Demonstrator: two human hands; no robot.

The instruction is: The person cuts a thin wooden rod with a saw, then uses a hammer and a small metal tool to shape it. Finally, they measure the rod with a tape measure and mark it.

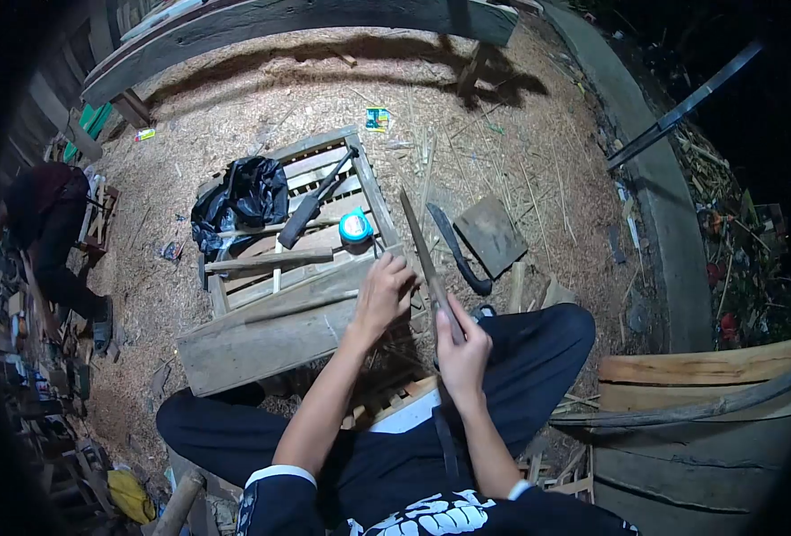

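Note:
My right hand (463, 350) is wrapped around the lower end of a long, narrow, tapered blade (424, 250), its point directed away from me. To its left, my left hand (385, 295) has its fingers curled together at the near corner of a low slatted wooden table (253, 350); what they pinch, if anything, is hidden. A turquoise tape measure (355, 227) lies on the slats just beyond that hand. Right of the blade, a dark curved machete (458, 251) rests on the ground beside a square wooden board (491, 236).
The table also carries a black plastic bag (244, 198), a hatchet-like tool (311, 212) and a wooden stick (269, 260). A long bench (288, 25) spans the far side. Stacked planks (699, 393) stand at right. Another person (56, 241) bends over at left.

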